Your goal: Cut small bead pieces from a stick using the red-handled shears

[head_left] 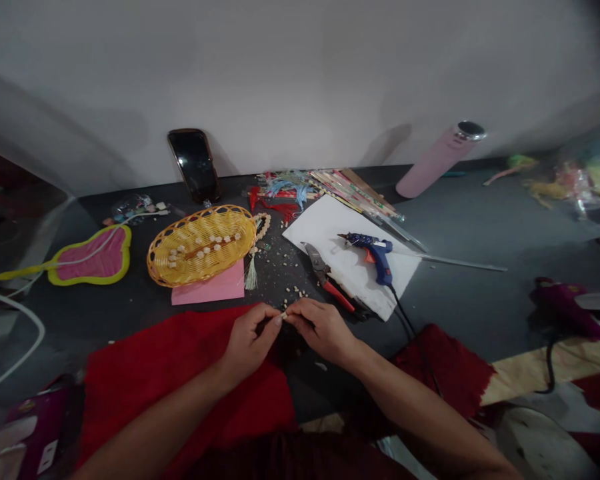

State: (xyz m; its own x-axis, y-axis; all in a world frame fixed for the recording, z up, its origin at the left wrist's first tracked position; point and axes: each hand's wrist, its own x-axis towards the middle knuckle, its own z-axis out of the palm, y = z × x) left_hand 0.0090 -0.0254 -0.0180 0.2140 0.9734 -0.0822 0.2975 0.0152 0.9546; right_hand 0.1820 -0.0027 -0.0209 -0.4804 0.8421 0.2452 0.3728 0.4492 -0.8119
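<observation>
Nearest the camera, both forearms are reaching forward over a red cloth (180,360) that is lying across the front of the dark table (480,280). The left hand (250,337) and the right hand (320,330) are meeting fingertip to fingertip just past the cloth's far edge. Both are curling closed, pinching a small pale bead (283,315) between thumbs and forefingers, just above the tabletop. Whether a thread is running through it is too small to tell.

Just beyond the hands, loose beads (297,291) are lying scattered on the table. To their right, red-handled cutters (330,280) are resting on the near part of a white sheet (325,227). A blue glue gun (377,257) is lying farther back on that sheet, its black cord trailing toward the person. To the left, a yellow wicker basket (151,259) holding more beads is sitting partly on a pink card (215,288).

Farther back, red and blue tassels (283,190) are lying in a bundle. A phone (195,163) is leaning against the wall (300,80), and a pink bottle (437,160) is lying tilted at the right.
</observation>
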